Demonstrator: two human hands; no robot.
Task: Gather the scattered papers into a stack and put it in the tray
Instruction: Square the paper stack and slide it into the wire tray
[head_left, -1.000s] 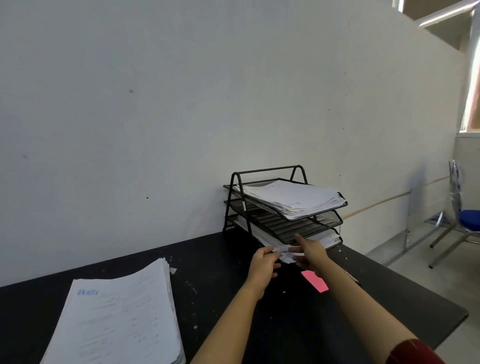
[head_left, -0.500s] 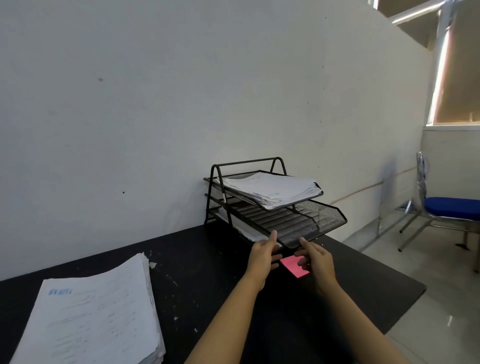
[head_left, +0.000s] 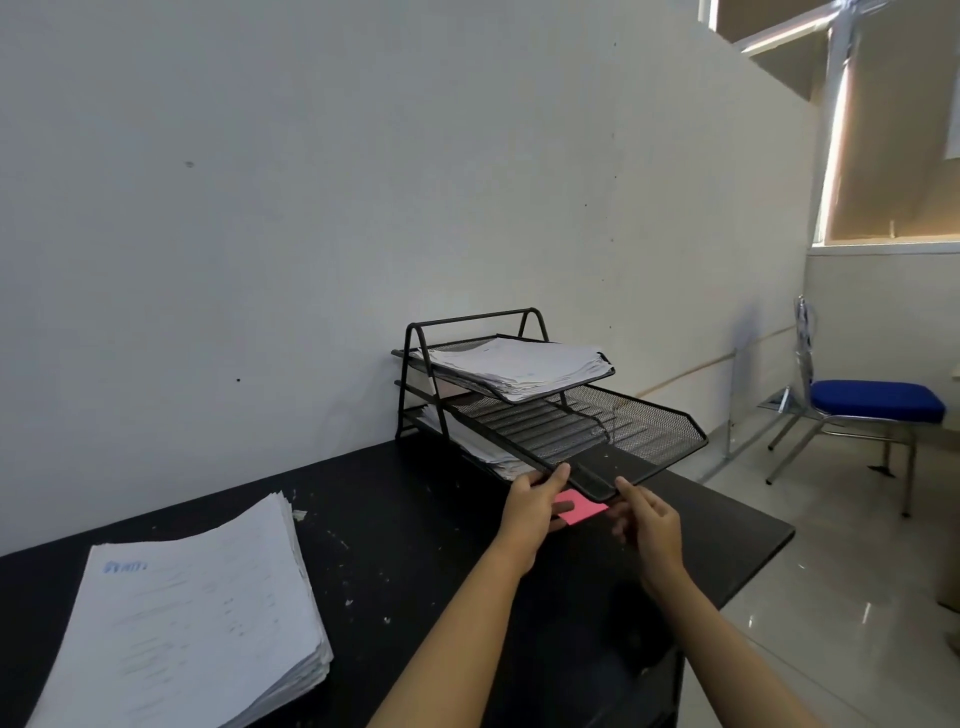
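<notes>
A thick stack of white papers (head_left: 187, 623) lies on the black table (head_left: 415, 545) at the near left. A black three-tier mesh tray rack (head_left: 415, 374) stands against the wall. Its middle tray (head_left: 649, 431) is slid out toward me and holds nothing. My left hand (head_left: 530, 514) grips that tray's front lip, thumb on top. My right hand (head_left: 649, 525) pinches the same lip just to the right. The top tray holds papers (head_left: 519, 364), and more papers (head_left: 478, 447) fill the bottom tray.
A pink sticky note (head_left: 584, 512) lies on the table under the tray's front lip, between my hands. The table's right edge (head_left: 769, 551) is close to the rack. A blue chair (head_left: 878, 400) stands on the tiled floor at the right.
Both hands left the bottom tray's papers and took the middle tray's front lip. The middle tray has slid out toward me. My view has shifted left and closer.
</notes>
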